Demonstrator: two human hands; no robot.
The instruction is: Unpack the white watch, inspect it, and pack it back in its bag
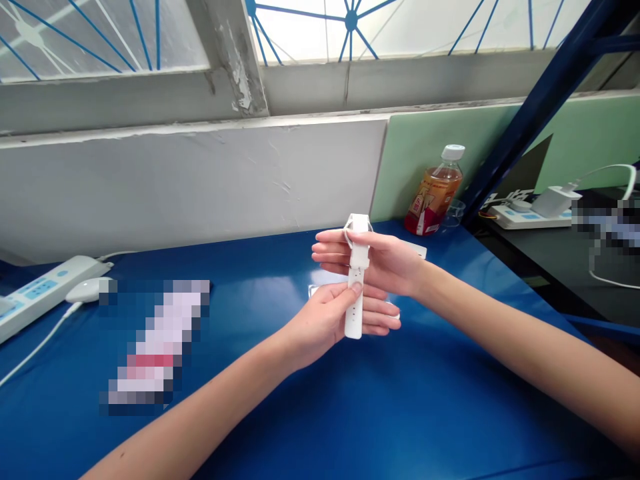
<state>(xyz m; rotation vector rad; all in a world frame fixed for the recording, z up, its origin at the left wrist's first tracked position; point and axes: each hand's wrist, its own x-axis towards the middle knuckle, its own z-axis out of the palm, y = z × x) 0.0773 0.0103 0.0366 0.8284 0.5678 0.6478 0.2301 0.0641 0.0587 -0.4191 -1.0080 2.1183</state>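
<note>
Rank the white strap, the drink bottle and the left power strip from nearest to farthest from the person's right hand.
1. white strap, held in the right hand, centre.
2. drink bottle, just behind, to the right.
3. left power strip, far left table edge.

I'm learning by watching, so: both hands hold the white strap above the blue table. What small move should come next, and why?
Probably slide the left hand down toward the free lower tip of the strap. Its thumb presses mid-strap on the holes and the tip hangs loose below, while the right hand already pinches the upper end.
</note>
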